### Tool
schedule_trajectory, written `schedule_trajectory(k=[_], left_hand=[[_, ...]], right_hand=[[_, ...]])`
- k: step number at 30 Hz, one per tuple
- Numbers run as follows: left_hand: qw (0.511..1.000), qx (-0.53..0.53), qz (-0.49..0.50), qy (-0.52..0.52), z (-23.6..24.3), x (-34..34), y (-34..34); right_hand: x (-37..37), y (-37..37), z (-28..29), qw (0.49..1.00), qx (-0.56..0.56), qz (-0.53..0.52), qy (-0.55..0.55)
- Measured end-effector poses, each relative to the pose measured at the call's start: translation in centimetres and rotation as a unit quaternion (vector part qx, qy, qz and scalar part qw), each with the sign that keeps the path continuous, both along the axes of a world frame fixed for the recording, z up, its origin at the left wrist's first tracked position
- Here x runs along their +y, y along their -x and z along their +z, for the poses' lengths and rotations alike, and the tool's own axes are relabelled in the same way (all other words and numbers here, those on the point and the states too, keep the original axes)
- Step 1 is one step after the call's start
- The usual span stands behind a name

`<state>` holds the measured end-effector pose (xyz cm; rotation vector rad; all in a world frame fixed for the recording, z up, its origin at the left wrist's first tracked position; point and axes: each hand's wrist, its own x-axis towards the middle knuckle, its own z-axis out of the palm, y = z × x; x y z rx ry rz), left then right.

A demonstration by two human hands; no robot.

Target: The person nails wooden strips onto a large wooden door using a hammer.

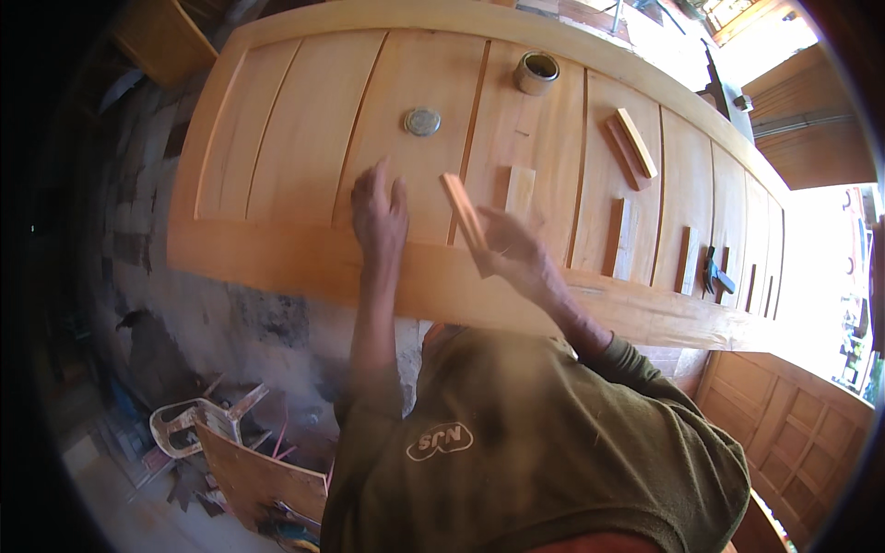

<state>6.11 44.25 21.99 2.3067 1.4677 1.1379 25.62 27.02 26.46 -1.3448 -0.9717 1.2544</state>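
Observation:
A long wooden panelled door point(415, 175) lies flat in front of me. My left hand point(378, 212) is over its near half, fingers loosely bent and apart, with nothing visible in them. In my right hand point(507, 244) I grip a short grooved wooden strip point(456, 198), tilted above the panel. Just beyond my hands lie a round metal lid point(421, 121) and an open tin point(536, 72). Short wood blocks point(519, 184) lie along the door, with a pale-topped block point(634, 146) near the far edge and a black hammer point(714, 274) toward the right end.
A pale plastic chair point(180, 424) and a leaning board point(258, 479) are on the floor at lower left. Another panelled door point(784, 424) stands at lower right. Wooden furniture point(161, 37) is at upper left, and a wooden panel point(807, 129) at upper right.

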Motion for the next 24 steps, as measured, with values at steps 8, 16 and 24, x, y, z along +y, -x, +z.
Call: schedule_trajectory(k=[8,16,24], left_hand=[[0.990,0.101,-0.087,0.043,-2.7,16.7,-9.2],[0.902,-0.261,-0.133,0.317,-0.7,17.3,-7.2],[0.953,-0.039,-0.258,0.156,-1.4,11.8,-0.7]], right_hand=[[1.6,1.5,0.1,0.988,-0.150,-0.032,0.034],[5.4,2.3,-1.8,0.963,-0.253,-0.081,-0.036],[3.8,4.7,-2.3,0.934,-0.325,-0.145,0.016]])
